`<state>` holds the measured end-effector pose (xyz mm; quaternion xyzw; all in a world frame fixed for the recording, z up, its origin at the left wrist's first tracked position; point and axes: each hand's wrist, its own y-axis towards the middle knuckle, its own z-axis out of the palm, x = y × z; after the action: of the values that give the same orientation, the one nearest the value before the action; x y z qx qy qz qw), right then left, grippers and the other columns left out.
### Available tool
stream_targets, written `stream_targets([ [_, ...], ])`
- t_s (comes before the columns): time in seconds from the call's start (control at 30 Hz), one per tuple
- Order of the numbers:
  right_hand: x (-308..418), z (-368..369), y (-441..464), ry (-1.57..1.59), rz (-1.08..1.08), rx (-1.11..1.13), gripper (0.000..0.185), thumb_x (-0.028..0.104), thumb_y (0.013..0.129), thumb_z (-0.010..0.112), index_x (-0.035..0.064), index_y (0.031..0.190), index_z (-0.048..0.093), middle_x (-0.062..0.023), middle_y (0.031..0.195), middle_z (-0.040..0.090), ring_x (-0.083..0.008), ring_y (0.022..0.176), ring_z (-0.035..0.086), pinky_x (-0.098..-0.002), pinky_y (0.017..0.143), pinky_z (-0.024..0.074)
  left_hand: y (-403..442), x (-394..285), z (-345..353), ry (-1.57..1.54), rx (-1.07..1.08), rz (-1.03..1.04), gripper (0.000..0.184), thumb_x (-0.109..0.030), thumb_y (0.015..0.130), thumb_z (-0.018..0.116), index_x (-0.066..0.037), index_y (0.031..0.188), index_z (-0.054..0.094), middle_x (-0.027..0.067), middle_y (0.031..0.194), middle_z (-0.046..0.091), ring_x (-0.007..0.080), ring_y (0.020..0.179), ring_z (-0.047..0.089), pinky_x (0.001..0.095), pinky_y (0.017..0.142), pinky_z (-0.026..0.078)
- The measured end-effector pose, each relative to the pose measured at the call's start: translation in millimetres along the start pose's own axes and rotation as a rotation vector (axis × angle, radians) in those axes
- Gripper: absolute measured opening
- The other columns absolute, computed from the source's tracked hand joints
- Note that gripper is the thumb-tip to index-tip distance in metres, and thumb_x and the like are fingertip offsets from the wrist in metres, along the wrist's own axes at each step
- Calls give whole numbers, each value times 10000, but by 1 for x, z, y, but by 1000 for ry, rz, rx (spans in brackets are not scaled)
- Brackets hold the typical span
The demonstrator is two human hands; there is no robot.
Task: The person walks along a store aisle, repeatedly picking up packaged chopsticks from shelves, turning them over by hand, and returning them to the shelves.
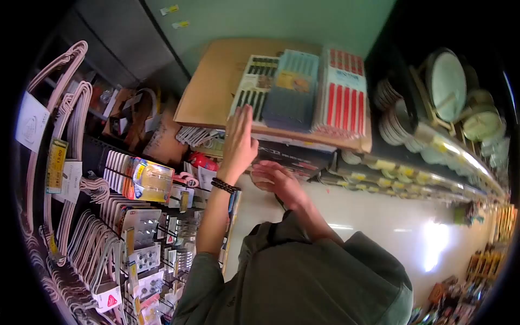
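My left hand (240,146), with a dark beaded bracelet at the wrist, reaches up with fingers stretched out. Its fingertips are at the lower left corner of a pack with dark stripes (254,81), which looks like packed chopsticks; I cannot tell whether they touch. Beside that lies a grey-blue pack (292,89) with a tan label. A stack of red-and-white striped packs (344,97) in clear wrap is at the right. All of them lie on a cardboard box (208,81). My right hand (279,181) is lower, fingers loosely bent and apart, in front of a dark box (295,157).
Pink hangers (70,119) and hooks with small carded goods (143,225) fill the left side. Shelves of bowls (395,122) and plates (447,84) run along the right. A pale shiny floor (374,216) lies below, and a green wall (281,21) stands behind.
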<state>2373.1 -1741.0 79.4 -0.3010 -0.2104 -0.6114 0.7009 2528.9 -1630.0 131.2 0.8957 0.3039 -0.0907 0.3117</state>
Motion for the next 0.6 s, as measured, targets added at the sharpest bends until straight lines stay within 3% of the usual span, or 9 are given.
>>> stream_targets([
  [0.1,22,-2,30,47,31,43,405,216,1049,486,41,1411,435,-138,1419,515,-263,1323,490,-437,1071,430,9,9,4,205,88,-32,790,12,729,661,-8,1471,389,158,1530,393,351,1414,369,519,1169,279],
  [0.2,28,-12,60,78,60,105,422,203,1048,471,40,1434,416,-132,1435,492,-256,1335,472,-448,1075,425,0,16,19,260,-74,-73,667,0,731,663,-12,1378,505,134,1453,490,327,1356,439,527,1143,301],
  [0.23,27,-18,68,88,77,125,425,192,1048,463,40,1441,409,-131,1435,489,-253,1337,469,-447,1078,422,0,13,16,295,-100,-72,529,-48,787,641,-23,1310,570,110,1383,558,280,1283,500,516,1102,323],
  [0.37,15,-27,89,121,74,187,431,156,1045,431,34,1458,396,-126,1425,496,-242,1340,465,-446,1095,406,-22,12,13,372,-125,-112,443,-76,780,679,-47,1220,631,65,1311,613,248,1205,555,546,1096,312],
  [0.5,15,-20,98,244,202,206,429,130,1029,500,42,1443,432,-88,1414,511,-195,1312,490,-379,1073,424,-45,-4,-2,411,-111,-173,406,-84,774,705,-70,1177,655,45,1272,637,225,1167,578,565,1085,316],
  [0.53,7,-22,102,272,247,172,418,124,1017,543,44,1420,466,-67,1352,567,-156,1220,558,-318,1004,465,-52,-10,-5,417,-118,-188,406,-76,769,708,-68,1171,655,46,1263,643,229,1164,580,566,1080,325],
  [0.6,8,-25,108,212,369,200,379,139,1012,562,36,1374,517,-51,1285,610,-140,1143,596,-294,955,484,-70,-24,-10,433,-143,-223,404,-61,758,714,-63,1158,654,48,1245,653,236,1158,585,569,1071,341],
])
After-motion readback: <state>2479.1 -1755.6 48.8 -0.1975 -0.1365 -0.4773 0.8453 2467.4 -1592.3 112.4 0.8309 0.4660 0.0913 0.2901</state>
